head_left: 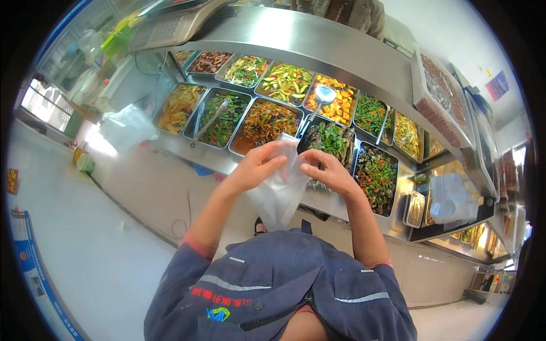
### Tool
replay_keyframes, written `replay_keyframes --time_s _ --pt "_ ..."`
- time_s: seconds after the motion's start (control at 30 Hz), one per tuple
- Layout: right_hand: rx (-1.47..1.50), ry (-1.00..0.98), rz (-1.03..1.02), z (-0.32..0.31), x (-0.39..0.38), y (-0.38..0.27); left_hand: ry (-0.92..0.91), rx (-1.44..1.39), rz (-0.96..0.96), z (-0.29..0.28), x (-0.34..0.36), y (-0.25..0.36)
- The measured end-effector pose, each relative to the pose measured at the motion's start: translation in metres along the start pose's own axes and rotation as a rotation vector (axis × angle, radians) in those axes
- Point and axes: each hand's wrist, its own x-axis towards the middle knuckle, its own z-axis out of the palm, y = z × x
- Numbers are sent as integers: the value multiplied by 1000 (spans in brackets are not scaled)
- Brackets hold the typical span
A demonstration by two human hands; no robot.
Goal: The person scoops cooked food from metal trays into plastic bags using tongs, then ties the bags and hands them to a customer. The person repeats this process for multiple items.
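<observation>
In front of my body, a clear thin plastic bag [277, 199] hangs down between my hands. My left hand [257, 165] pinches its upper edge with thumb and fingers. On the other side of its mouth, my right hand [331, 173] also grips the film, fingers curled. Just beyond my hands are metal trays of cooked food. Closest are a tray of shredded vegetables [272, 119], one with leafy greens over fish [330, 140] and one of dark pieces with chopped peppers [375, 176]. A serving spoon [324, 95] with a pale bowl lies across the trays.
Tongs [213, 119] rest on a green vegetable tray. A steel shelf [296, 31] overhangs the food, with a scale [170, 29] at its left. Loose plastic bags [126, 128] hang at left; clear plastic containers [453, 197] stand at right. Someone's sleeve [368, 17] shows beyond the shelf.
</observation>
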Motion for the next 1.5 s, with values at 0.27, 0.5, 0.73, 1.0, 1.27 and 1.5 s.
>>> replay_keyframes --time_s 0.27,0.5,0.73,1.0,1.27,1.5 --pt "25 -148 111 28 3 11 105 216 -34 -27 -35 -25" --pt "317 217 289 62 -20 44 706 840 135 -4 -68 -51" --pt "23 139 126 116 -30 57 284 -27 -338 53 -77 -88" --pt "600 468 396 98 -51 56 239 -226 -405 18 -61 -130" --pt "588 548 210 95 -75 62 272 685 -245 -38 -15 -203" --pt "299 427 284 115 -60 65 -51 -253 -334 46 -47 -103"
